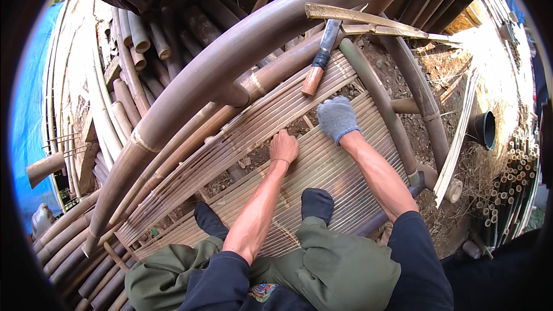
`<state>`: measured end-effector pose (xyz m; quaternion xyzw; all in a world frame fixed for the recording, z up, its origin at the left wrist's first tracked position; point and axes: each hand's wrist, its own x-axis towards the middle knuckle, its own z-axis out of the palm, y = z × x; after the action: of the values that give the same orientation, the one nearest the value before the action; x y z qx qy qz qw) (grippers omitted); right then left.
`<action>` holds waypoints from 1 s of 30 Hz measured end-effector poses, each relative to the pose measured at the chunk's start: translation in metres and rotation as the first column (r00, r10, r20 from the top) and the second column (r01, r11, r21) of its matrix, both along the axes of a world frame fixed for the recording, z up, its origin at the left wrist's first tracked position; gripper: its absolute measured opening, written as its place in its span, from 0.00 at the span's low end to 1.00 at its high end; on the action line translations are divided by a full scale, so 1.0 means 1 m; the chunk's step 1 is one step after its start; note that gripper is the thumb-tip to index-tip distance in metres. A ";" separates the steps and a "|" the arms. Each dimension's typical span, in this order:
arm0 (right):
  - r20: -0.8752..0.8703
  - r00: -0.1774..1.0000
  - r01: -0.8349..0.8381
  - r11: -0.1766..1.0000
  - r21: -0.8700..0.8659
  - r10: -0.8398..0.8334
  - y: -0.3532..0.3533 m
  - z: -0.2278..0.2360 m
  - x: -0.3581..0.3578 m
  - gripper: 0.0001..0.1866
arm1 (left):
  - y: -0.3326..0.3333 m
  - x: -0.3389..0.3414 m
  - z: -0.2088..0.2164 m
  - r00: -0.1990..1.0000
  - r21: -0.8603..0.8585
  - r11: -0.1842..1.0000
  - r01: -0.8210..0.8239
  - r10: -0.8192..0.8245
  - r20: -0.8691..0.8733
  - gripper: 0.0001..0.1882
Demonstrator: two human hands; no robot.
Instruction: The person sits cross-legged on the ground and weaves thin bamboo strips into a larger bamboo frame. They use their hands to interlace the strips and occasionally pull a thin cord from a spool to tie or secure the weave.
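Note:
I sit with both feet on a bamboo bench seat (322, 178) made of thin parallel slats, with an open gap running through it. At the gap's near edge, my bare left hand (284, 145) is closed; its fingertips are hidden. Farther right along that edge, my right hand (337, 118), in a grey knit glove, is closed too, its fingers out of sight. What either hand grips, if anything, cannot be made out. Beyond the right hand, a knife (313, 80) with a wooden handle and dark wrapping rests across the far slats and rail.
A thick curved bamboo rail (247, 29) arches over the far side. Split bamboo strips (368, 17) lie across its right end. Bamboo poles (138, 34) are piled at the left, near a blue tarp (34, 132). At right stand a black bucket (484, 129) and bundled thin bamboo (507, 190).

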<state>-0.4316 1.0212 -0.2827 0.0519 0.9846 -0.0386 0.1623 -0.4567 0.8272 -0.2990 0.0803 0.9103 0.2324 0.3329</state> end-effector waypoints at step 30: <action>-0.012 0.887 0.315 0.623 -0.716 -0.462 -0.014 0.085 0.085 0.10 | -0.005 -0.015 0.035 0.932 0.611 0.788 -0.076 -0.161 0.324 0.16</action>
<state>-0.3465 1.0074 -0.1972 0.1952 0.8718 -0.4453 0.0602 -0.4722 0.8223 -0.2640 0.1610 0.7064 0.5183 0.4544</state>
